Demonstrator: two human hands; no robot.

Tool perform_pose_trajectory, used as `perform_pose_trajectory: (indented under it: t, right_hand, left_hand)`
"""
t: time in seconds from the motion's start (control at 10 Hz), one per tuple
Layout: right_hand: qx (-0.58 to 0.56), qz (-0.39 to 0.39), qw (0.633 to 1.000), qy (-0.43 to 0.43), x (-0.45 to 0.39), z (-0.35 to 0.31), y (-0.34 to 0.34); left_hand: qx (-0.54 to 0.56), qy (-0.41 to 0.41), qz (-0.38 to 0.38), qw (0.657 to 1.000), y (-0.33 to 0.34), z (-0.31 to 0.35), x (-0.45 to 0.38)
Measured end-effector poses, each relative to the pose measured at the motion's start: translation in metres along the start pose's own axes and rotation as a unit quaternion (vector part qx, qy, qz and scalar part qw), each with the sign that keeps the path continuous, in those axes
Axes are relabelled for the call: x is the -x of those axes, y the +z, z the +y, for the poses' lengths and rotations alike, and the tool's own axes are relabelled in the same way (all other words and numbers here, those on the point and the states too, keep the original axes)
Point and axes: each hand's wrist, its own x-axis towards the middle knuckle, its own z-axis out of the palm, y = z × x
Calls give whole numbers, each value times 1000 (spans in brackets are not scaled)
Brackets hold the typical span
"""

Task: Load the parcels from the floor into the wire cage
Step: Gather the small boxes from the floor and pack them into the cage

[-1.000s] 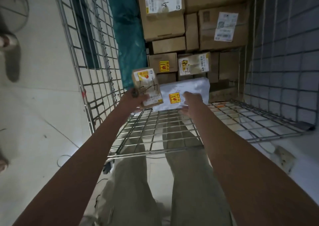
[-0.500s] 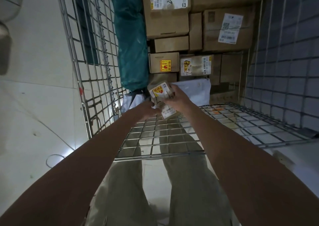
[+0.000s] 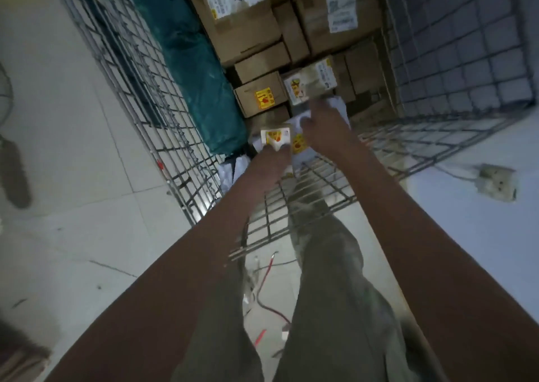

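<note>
Fingers of your left hand [image 3: 269, 164] are curling around a small box [image 3: 275, 139] with a yellow sticker, gripping it over the cage's lowered front panel [image 3: 318, 195]. Your right hand [image 3: 326, 132] is resting with fingers loosely spread on a white bag parcel [image 3: 338, 108] just beside it. Inside the wire cage [image 3: 140, 69], at least eight brown cardboard boxes [image 3: 248, 34] are sitting stacked against a green wrapped bundle [image 3: 198, 66]; motion blur is hiding finer detail.
</note>
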Motion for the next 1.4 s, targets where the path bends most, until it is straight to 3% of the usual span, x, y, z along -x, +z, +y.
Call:
perform_pose_trajectory:
  t: [0.1, 0.2, 0.3, 0.4, 0.5, 0.6, 0.8, 0.9, 1.0, 1.1, 1.3, 1.4]
  right_hand:
    - [-87, 140, 986, -25, 88, -1, -40]
    - [-142, 313, 939, 2, 151, 40, -31]
    - [-216, 369, 896, 119, 216, 95, 3]
    - [-259, 351, 868, 239, 257, 172, 66]
    - [-340, 292, 822, 352, 298, 249, 150]
    - [-442, 212, 739, 461, 354, 312, 227]
    - [-588, 98, 589, 546, 463, 401, 390]
    - [-621, 101, 525, 574, 512, 441, 459]
    - [-638, 122, 473, 595, 558, 482, 513]
    - [-653, 160, 416, 613, 594, 528, 557]
    - [-686, 202, 317, 622, 626, 615, 605]
    - [-699, 231, 283, 614, 625, 666, 627]
  left_hand:
    - [-146, 203, 20, 968, 1, 34, 83]
    - [-277, 364, 24, 889, 27, 31, 127]
    - [-469, 523, 85, 707, 84, 28, 161]
    - [-587, 568, 38, 576, 173, 0, 180]
    - [-699, 520, -72, 486, 261, -53, 179]
    - [-786, 464, -156, 377, 330, -117, 163]
    - [-886, 371, -195, 198, 424, -217, 140]
    - [-899, 369, -194, 133, 481, -269, 136]
    - [-901, 358, -216, 113, 554, -326, 135]
    - [-897, 340, -246, 142, 631, -380, 150]
    - [-870, 369, -302, 127, 775, -444, 173]
    - [-874, 349, -309, 139, 854, -466, 172]
